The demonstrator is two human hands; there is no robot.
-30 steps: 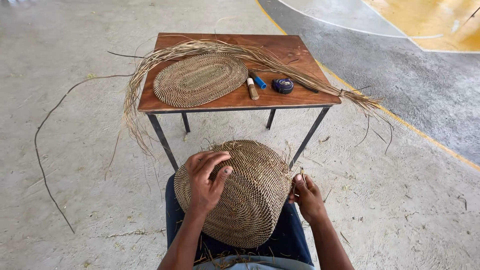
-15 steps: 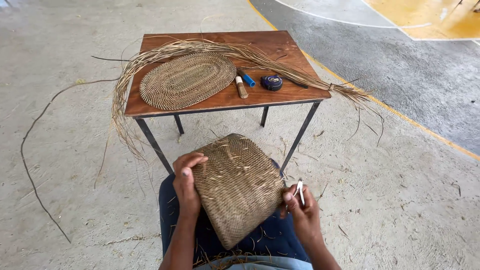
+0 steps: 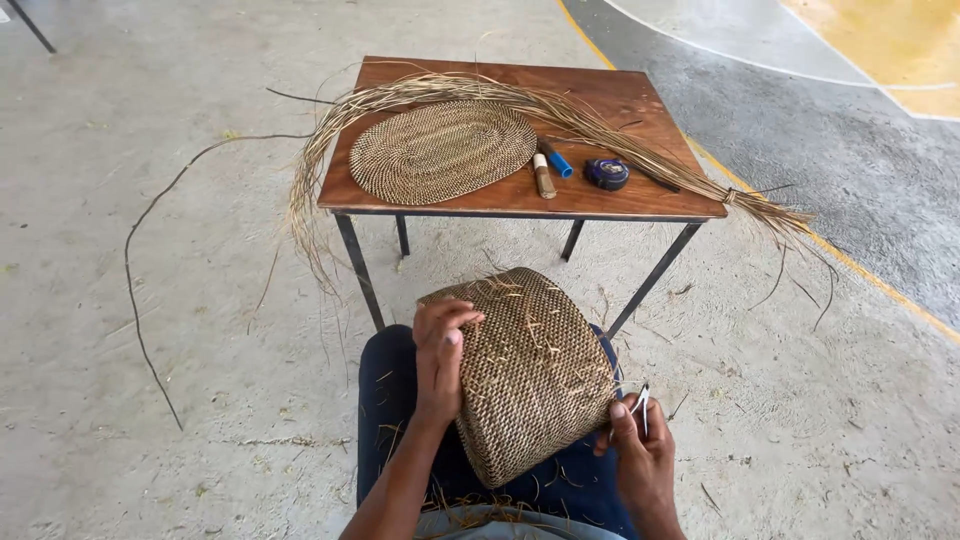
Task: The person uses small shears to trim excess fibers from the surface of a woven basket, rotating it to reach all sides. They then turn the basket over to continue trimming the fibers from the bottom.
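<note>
Two hands share the work: our left hand (image 3: 440, 350) lies spread flat on the woven basket (image 3: 530, 375) tilted on our lap, so we brace it firmly while our right hand (image 3: 640, 455) pinches a thin metal tool (image 3: 643, 405) at its lower edge.

One woven basket (image 3: 535, 375), one oval woven mat (image 3: 442, 150), one long fibre bundle (image 3: 560, 105) — plus one blue marker (image 3: 557, 160), one tan stick (image 3: 542, 176), one tape measure (image 3: 606, 173), one desk (image 3: 640, 100).
</note>
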